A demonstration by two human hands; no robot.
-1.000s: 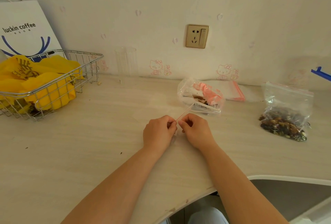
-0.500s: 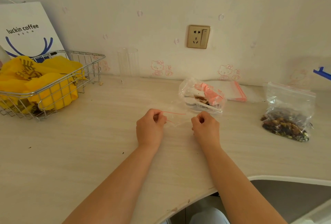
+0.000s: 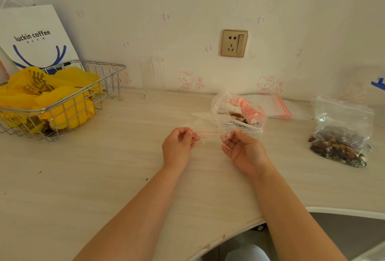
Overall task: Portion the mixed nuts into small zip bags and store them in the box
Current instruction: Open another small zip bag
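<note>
A small clear zip bag [image 3: 205, 133] with a thin red seal line hangs between my hands above the pale table [image 3: 104, 167]. My left hand [image 3: 179, 148] pinches its left edge. My right hand [image 3: 241, 150], palm turned up, pinches its right edge. The bag looks empty. A large zip bag of mixed nuts [image 3: 339, 135] lies at the right. A stack of empty zip bags [image 3: 275, 106] with red strips lies by the wall.
A crumpled clear bag with pink scraps and dark bits [image 3: 237, 112] lies just behind my hands. A wire basket [image 3: 87, 102] with yellow bags stands far left, a white paper bag [image 3: 35, 35] behind it. A clear cup [image 3: 152, 73] stands by the wall.
My hands were together pinching the bag's top. They have moved apart, stretching the seal line out between them, and my right palm has turned upward.
</note>
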